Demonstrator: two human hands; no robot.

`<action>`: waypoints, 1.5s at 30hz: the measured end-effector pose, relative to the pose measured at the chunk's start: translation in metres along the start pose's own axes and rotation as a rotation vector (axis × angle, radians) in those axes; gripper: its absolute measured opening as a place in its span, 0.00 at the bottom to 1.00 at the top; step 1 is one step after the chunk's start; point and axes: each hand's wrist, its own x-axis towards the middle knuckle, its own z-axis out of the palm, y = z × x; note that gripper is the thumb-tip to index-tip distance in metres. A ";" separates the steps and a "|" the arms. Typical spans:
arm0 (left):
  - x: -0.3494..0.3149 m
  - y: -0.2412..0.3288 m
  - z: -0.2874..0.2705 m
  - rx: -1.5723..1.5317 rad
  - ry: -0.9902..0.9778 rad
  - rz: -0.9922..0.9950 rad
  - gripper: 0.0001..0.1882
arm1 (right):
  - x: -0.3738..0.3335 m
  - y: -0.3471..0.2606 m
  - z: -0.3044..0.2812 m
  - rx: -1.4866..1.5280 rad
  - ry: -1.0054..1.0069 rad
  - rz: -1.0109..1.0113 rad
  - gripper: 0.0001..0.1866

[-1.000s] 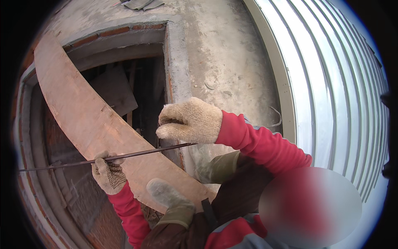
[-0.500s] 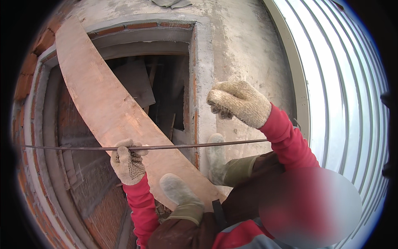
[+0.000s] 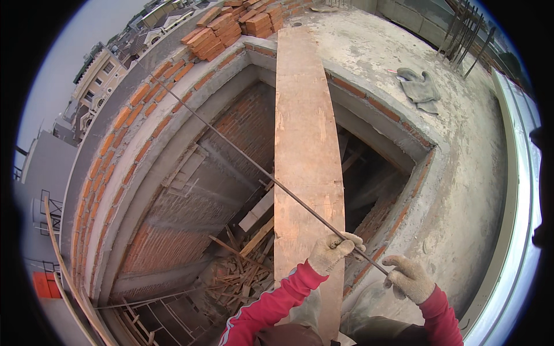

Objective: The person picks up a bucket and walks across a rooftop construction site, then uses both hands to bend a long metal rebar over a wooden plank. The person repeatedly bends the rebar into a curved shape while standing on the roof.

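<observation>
A long thin metal rod (image 3: 301, 202) slants across the plank and the deep opening, its far end reaching the brick edge at upper left. My left hand (image 3: 329, 254), in a beige knit glove, is closed round it close to its near end. By that near end is my right hand (image 3: 411, 279), gloved alike, with thumb and fingers apart. Whether the right fingertips touch the rod tip is unclear. Under the rod, a long wooden plank (image 3: 306, 127) spans the opening.
A brick-and-mortar rim (image 3: 398, 222) borders the deep opening, with scrap wood (image 3: 245, 282) far below. Stacked bricks (image 3: 222, 29) stand at the far rim. A grey cloth (image 3: 418, 89) lies on the concrete floor (image 3: 467, 173). Upright steel bars (image 3: 461, 34) rise at far right, beyond corrugated sheeting (image 3: 522, 190).
My view has swung left and up, showing the far rim and rooftops. The rod now slants away instead of lying crosswise. My right hand has come down to its near end, its fist loosened.
</observation>
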 end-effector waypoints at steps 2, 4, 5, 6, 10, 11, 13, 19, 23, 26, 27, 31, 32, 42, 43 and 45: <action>0.000 -0.001 -0.002 -0.013 -0.022 0.005 0.13 | 0.001 0.000 0.001 0.021 -0.016 -0.006 0.21; 0.000 0.000 -0.003 -0.021 -0.039 -0.006 0.13 | 0.002 -0.001 0.001 -0.054 -0.014 0.018 0.18; 0.001 0.001 -0.004 -0.024 -0.044 -0.018 0.14 | 0.002 -0.001 0.002 -0.060 -0.019 0.000 0.17; 0.000 0.002 -0.004 -0.036 -0.050 -0.046 0.14 | 0.002 -0.001 0.003 -0.063 -0.016 0.010 0.16; -0.001 0.004 -0.004 0.005 -0.044 -0.051 0.13 | 0.004 0.001 -0.002 -0.165 -0.078 -0.009 0.15; -0.002 0.004 -0.005 -0.004 -0.062 -0.046 0.13 | 0.005 0.003 -0.003 -0.178 -0.069 0.001 0.15; -0.003 0.001 -0.006 -0.038 -0.046 -0.070 0.13 | 0.009 0.011 -0.004 -0.178 -0.069 0.043 0.15; 0.000 -0.012 -0.010 0.132 0.166 -0.085 0.15 | 0.024 0.037 -0.008 -0.259 -0.152 -0.063 0.14; 0.003 -0.016 -0.016 0.147 0.136 -0.072 0.17 | 0.037 0.055 -0.004 -0.262 -0.116 -0.125 0.16; 0.005 -0.016 -0.021 0.186 0.137 -0.087 0.16 | 0.042 0.066 -0.005 -0.069 -0.162 0.001 0.16; 0.006 -0.017 -0.022 0.185 0.124 -0.095 0.16 | 0.044 0.069 -0.004 -0.015 -0.176 0.030 0.16; 0.011 -0.021 -0.027 0.174 0.093 -0.101 0.16 | 0.052 0.078 0.001 -0.060 -0.095 -0.067 0.16; 0.010 -0.022 -0.029 0.150 0.087 -0.098 0.17 | 0.053 0.080 0.003 -0.092 -0.055 -0.125 0.16; 0.015 -0.022 -0.026 0.194 0.109 -0.072 0.18 | 0.025 0.061 0.026 -0.376 0.262 -0.183 0.15; 0.015 -0.019 -0.027 0.210 0.104 -0.089 0.17 | 0.021 0.058 0.028 -0.408 0.307 -0.209 0.14; 0.010 -0.014 -0.033 0.273 0.015 -0.091 0.16 | 0.016 0.057 0.032 -0.435 0.349 -0.210 0.14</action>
